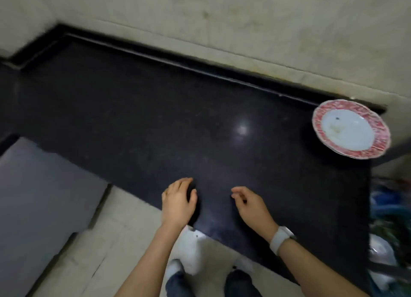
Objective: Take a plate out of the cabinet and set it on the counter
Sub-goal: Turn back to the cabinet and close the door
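Your plate, white in the middle with a red patterned rim, sits at the far right end of the black stone counter, close to the back wall and right at the counter's right-hand edge, where its rim seems to reach the edge or slightly past it; the blur keeps you from telling which. Both your hands are empty and well apart from the plate, down at the near edge of the counter. Your left hand hovers palm down over the counter's front edge with the fingers loosely curled, holding nothing. Your right hand is just beside it to the right, also palm down, fingers relaxed and slightly bent, thumb and forefinger near each other but with nothing between them. You wear a pale wristband on your right wrist. Below your arms you can see your dark trouser legs and white shoes on the pale tiled floor. A grey panel lies at the lower left, beside the counter. Blurred blue and green things crowd the right edge below the counter's end; you cannot tell what they are.
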`<state>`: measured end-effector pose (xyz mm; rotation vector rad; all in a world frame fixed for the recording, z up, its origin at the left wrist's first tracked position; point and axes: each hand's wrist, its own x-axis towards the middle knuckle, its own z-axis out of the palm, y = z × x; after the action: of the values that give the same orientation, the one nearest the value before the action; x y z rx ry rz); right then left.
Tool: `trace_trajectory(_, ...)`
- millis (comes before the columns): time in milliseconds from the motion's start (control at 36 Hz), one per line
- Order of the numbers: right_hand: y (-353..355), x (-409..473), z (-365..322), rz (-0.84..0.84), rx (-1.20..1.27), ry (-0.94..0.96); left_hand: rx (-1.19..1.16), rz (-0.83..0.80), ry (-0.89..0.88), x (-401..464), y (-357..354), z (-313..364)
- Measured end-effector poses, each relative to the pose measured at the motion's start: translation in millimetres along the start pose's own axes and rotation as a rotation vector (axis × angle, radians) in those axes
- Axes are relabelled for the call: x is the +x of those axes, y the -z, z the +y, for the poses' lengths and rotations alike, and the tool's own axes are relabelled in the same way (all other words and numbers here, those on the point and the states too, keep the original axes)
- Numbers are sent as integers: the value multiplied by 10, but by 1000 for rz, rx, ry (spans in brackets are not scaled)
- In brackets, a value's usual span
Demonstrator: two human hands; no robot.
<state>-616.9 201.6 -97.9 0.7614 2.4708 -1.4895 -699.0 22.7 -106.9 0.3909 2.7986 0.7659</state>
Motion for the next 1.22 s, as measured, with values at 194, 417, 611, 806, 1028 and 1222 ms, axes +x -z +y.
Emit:
trace_trajectory(194, -1445, -67, -965, -250, -164, 176, -33, 183, 259, -552, 1020, -1544)
trace_trajectory(417, -3475, -255, -1849, -483, -276, 308, -45, 309, 579, -1345, 2160, -3444)
trace_trajectory(611, -4608, -188, -2459, -645, -317, 419, -71, 295, 703, -1375, 2565, -4358)
trace_trajectory(806, -5577, 279, -3239, -675, -501, 585, -93, 280, 757, -1152, 2851, -5045)
trace_trajectory(1028, -6675, 820, -3909, -721, -862, 863, -64, 276, 841, -860, 3215, -5629)
trace_trajectory(1222, -7028, 1066, -3869, -802, -1098, 900, 9, 167, 773, -606, 3447, -5992)
